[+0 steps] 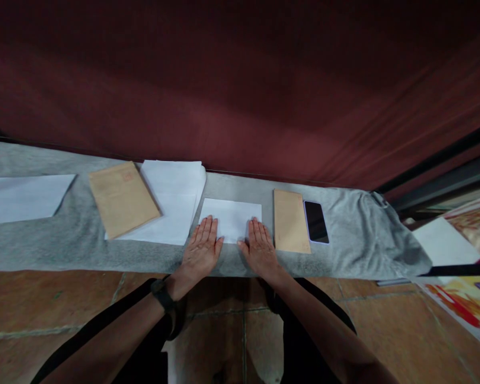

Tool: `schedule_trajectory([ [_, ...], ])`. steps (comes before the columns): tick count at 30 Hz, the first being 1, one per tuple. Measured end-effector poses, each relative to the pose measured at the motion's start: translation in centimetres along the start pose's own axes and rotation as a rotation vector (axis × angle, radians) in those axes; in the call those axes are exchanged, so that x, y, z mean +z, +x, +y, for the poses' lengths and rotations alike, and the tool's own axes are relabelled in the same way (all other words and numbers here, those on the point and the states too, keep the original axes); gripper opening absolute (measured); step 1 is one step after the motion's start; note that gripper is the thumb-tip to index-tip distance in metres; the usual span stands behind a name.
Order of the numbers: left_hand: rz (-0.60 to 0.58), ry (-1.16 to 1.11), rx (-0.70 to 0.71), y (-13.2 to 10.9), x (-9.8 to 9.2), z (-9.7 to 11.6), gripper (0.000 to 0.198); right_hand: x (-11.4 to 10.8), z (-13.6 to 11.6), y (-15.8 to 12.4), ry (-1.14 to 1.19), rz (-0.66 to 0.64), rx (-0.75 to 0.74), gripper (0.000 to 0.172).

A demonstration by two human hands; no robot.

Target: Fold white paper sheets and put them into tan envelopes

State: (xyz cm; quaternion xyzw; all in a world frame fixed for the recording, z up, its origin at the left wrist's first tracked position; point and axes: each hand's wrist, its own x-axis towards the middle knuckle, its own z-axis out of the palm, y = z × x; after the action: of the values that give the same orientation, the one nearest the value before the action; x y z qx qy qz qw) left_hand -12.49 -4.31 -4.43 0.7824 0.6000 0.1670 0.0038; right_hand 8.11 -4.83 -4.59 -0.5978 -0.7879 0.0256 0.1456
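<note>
On grey cloth-covered table (64,250), centre: small white rectangular paper sheet (232,213), lying between white paper stack (176,197) and tan paper envelope (291,221). Risk: sheet may slide or crease if the cloth bunches under pressure. Left hand (202,249), right hand (260,246): palms down, fingers straight and flat on sheet's near corners, gripping nothing.

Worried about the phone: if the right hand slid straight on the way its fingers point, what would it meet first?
The white sheet under the right hand, then grey cloth, probably the red backdrop last. The phone lies off that line.
</note>
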Motion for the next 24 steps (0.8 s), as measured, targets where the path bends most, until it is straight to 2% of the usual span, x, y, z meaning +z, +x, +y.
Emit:
schedule_trajectory([
  [7,0.025,-0.024,-0.046,-0.8,-0.3,-0.4,0.066,0.2,0.7,-0.5,0.017,0.028,0.028,0.075],
  [12,0.021,0.008,-0.025,0.3,-1.0,1.0,0.064,-0.5,-0.1,0.3,0.083,0.019,0.027,0.07],
  [16,-0.054,-0.014,0.09,1.3,0.1,2.6,0.063,-0.9,-2.2,1.2,0.175,-0.037,-0.022,0.063],
  [19,-0.081,-0.002,0.152,1.1,1.4,3.2,0.066,-0.8,-3.5,1.3,0.21,-0.081,-0.074,0.061],
  [24,-0.102,0.022,0.148,0.8,1.6,2.7,0.064,-0.3,-3.3,0.6,0.165,-0.079,-0.072,0.063],
])
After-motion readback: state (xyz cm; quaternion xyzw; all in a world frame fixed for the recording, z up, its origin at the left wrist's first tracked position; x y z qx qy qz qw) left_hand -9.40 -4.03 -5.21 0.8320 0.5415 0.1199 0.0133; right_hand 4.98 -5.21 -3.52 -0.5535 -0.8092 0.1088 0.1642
